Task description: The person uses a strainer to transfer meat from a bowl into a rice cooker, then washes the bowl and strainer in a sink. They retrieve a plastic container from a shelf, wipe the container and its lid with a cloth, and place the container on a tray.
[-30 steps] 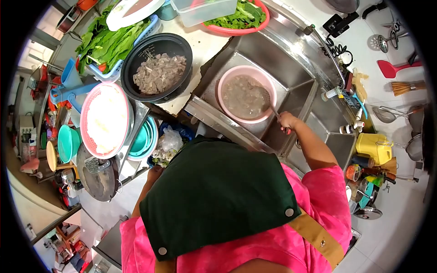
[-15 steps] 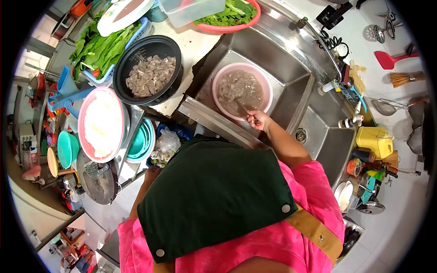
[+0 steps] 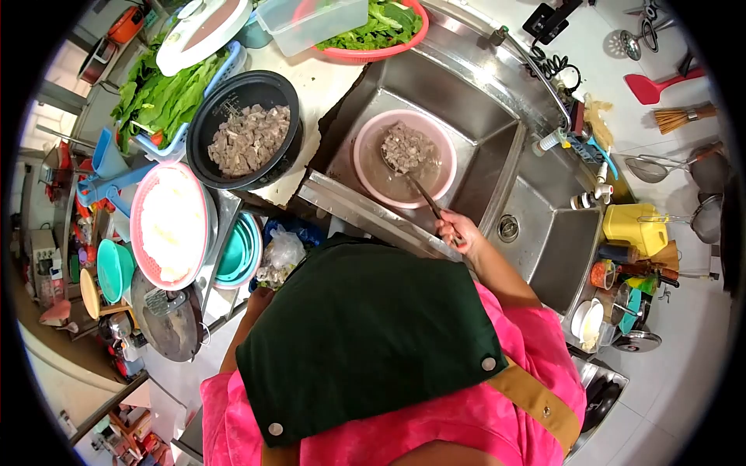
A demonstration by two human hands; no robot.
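My right hand is closed around the handle of a ladle. The ladle's head carries a heap of greyish-brown meat pieces, which hides its shape. This load sits over cloudy water in a pink basin standing in the left sink bowl. Left of the sink, a black pot holds similar chopped meat. My left hand hangs low by the counter edge, near a bag of scraps; the apron covers most of it and its fingers do not show.
The metal sink's right bowl has a drain. A pink colander with white contents stands at left. Leafy greens fill a blue basket; more greens lie in a red colander. A faucet rises behind the sink.
The ladle has come up from the cloudy water with meat heaped on it. My right hand has moved back toward my body and slightly right.
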